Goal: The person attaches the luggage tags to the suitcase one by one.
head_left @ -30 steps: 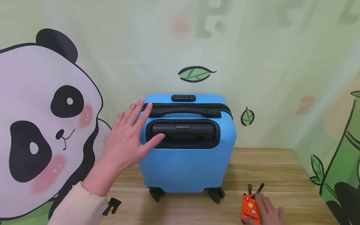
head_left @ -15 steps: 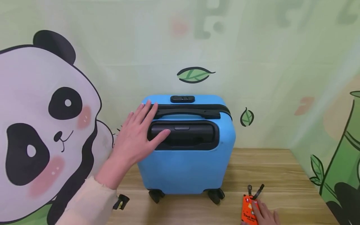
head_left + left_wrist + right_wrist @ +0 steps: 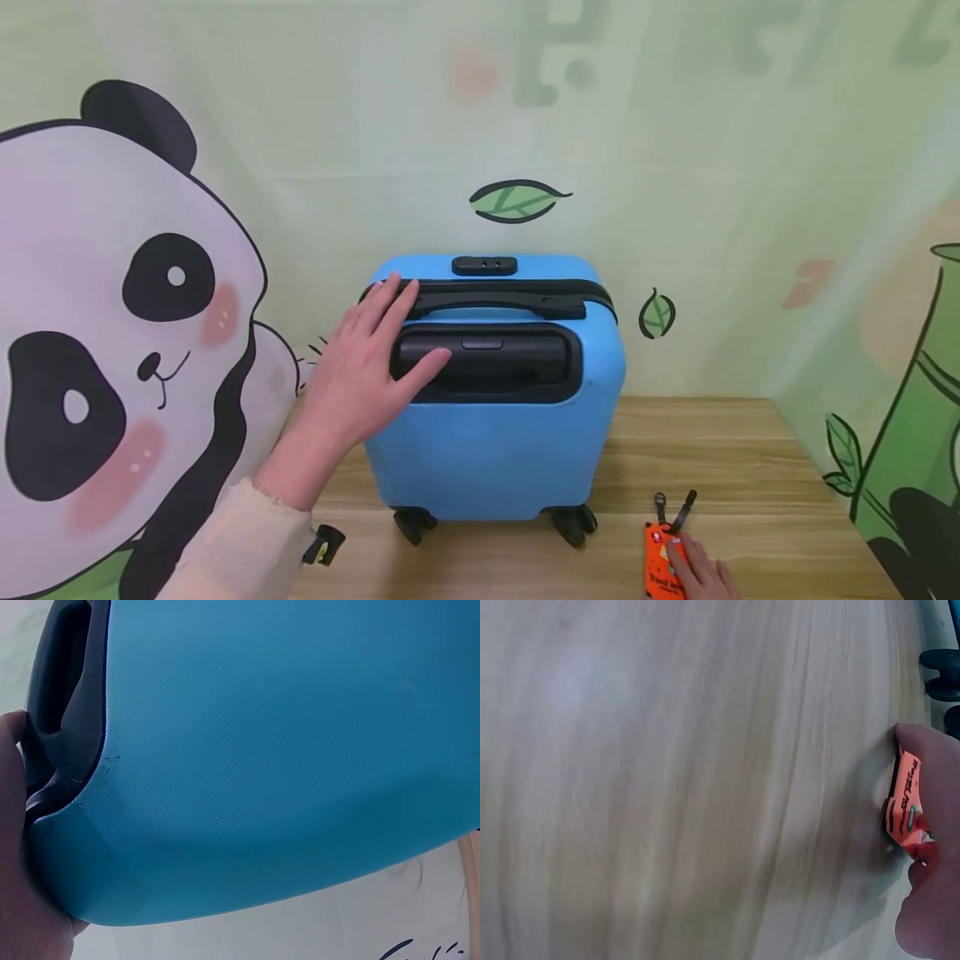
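A blue hard-shell suitcase [image 3: 487, 458] stands upright on its black wheels, with a black carry handle [image 3: 495, 302] and a recessed black pull handle [image 3: 487, 360]. My left hand [image 3: 356, 379] rests on its upper left corner, fingers extended and thumb over the recess. The left wrist view shows that hand [image 3: 30, 862] against the blue shell. At the lower right lies an orange luggage tag [image 3: 657, 554] with a black strap. My right hand [image 3: 701, 573] holds the tag from the right side; the right wrist view shows the thumb at one edge and fingers at another.
A small black item [image 3: 324, 545] with a yellowish mark lies on the wood-grain table [image 3: 712, 450], left of the suitcase. Behind, a green cloth backdrop [image 3: 675, 167] with a printed panda rises close to the suitcase.
My left hand has shifted right and come onto the suitcase corner. The right hand has moved slightly down and left at the luggage tag.
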The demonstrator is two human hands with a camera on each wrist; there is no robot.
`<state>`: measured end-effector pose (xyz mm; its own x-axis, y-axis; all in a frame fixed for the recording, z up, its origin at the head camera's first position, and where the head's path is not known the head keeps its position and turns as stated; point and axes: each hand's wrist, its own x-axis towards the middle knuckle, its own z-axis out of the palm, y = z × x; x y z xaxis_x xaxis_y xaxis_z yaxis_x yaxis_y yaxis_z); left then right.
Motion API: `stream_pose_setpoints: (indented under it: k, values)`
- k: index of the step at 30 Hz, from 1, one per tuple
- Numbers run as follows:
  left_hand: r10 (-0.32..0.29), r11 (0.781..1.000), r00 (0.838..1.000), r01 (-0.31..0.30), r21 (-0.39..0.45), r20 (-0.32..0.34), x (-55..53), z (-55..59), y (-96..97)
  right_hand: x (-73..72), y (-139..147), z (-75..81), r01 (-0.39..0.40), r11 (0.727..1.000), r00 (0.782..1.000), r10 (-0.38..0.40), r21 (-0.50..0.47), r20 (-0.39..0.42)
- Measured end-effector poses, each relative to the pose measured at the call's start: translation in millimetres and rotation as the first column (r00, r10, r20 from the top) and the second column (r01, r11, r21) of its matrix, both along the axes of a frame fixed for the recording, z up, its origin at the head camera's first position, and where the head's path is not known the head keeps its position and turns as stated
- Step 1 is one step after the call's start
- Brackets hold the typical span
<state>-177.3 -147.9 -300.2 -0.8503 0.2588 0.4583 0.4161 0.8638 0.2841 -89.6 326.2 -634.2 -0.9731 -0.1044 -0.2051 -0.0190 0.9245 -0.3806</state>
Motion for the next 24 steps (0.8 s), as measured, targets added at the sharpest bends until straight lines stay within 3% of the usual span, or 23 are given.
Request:
stream_pose_setpoints:
  k: [4,9,14,17,20,24]
  values:
    - [-0.008,1.0,1.0,0.008,0.006,-0.014,-0.3,-2.5,0.5,-2.5,11,1.7,-0.11,0.993,0.993,0.108,-0.048,-0.047]
    - [-0.011,1.0,0.999,0.011,0.014,-0.037,-0.9,-4.2,0.4,-12.0,27,2.9,-0.252,0.962,0.968,0.251,-0.102,-0.018]
    - [-0.005,1.0,0.999,0.006,0.016,-0.032,0.0,-3.6,0.4,-19.0,42,7.0,-0.424,0.904,0.903,0.418,-0.058,-0.097]
    - [-0.008,1.0,0.999,0.009,0.018,-0.034,-0.2,-3.7,0.9,-23.3,47,15.2,-0.464,0.884,0.885,0.462,-0.056,-0.052]
    - [-0.012,1.0,0.999,0.013,0.019,-0.044,-0.8,-3.4,1.3,-25.1,48,24.0,-0.45,0.89,0.891,0.453,-0.079,0.028]
    - [-0.008,1.0,0.999,0.009,0.018,-0.04,-0.2,-3.5,1.2,-20.6,42,28.0,-0.443,0.894,0.896,0.44,-0.068,-0.056]
